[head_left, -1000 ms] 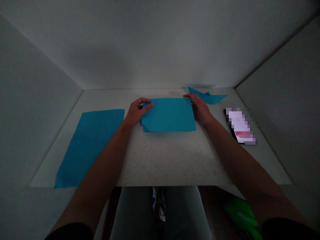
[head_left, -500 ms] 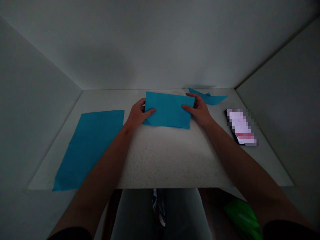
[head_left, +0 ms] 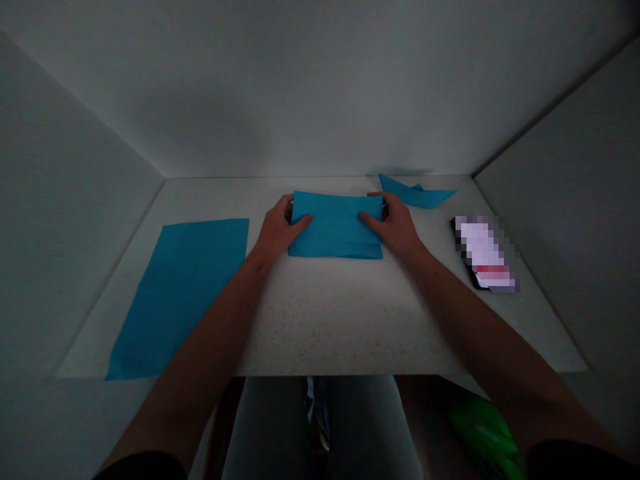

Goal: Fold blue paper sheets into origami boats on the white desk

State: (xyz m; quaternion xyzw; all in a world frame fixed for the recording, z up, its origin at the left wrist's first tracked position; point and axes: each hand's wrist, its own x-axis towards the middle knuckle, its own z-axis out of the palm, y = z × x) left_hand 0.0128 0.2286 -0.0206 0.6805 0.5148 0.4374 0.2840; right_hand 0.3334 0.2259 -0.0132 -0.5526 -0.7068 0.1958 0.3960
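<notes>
A folded sheet of blue paper point(head_left: 336, 228) is held between my two hands over the middle of the table. My left hand point(head_left: 281, 227) grips its left edge, thumb on the front face and the other fingers behind. On the opposite edge, my right hand point(head_left: 393, 223) pinches the paper the same way. The fingers behind the sheet are partly hidden. Just past my right hand lies a folded blue paper boat point(head_left: 419, 195), close to the back wall. Left of my left forearm, a larger flat blue sheet point(head_left: 180, 293) rests on the table.
A phone point(head_left: 484, 253) with a lit, blurred screen lies on the right of the white speckled table point(head_left: 320, 320). Pale walls point(head_left: 310, 87) enclose the table at the back and both sides. Below the table at the right is a shiny green thing point(head_left: 485, 430).
The folded paper has tipped and come down slightly, and its edges now sit more level. My right hand has moved a little down and left along with it.
</notes>
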